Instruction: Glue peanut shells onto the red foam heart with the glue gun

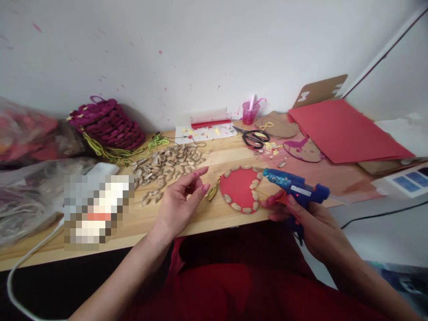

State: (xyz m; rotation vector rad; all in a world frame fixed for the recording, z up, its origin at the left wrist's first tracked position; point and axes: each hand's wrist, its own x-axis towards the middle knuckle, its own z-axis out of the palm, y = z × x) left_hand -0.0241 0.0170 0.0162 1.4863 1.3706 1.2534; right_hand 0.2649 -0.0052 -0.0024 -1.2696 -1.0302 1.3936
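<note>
My right hand (297, 214) grips a blue glue gun (294, 185), its nozzle pointing left at the upper right edge of a red disc (238, 187). Unshelled peanuts (246, 209) line most of the disc's rim, while its red middle is bare. A short yellow-green tassel (213, 191) lies at the disc's left side, and a yellow cord shows at its right. Left of the disc hovers my left hand (183, 198), thumb and fingers apart, with nothing visible between them. Just beyond it spreads a pile of loose peanuts (177, 162) on the wooden table.
Black-handled scissors (256, 137) and a pink cup (250, 112) stand toward the back. Red sheets (347, 131) lie at the right, near a white power strip (406, 183). A purple peanut-covered piece with tassels (110, 122) leans at the left, beside plastic bags (36, 187) and a white cable (31, 249).
</note>
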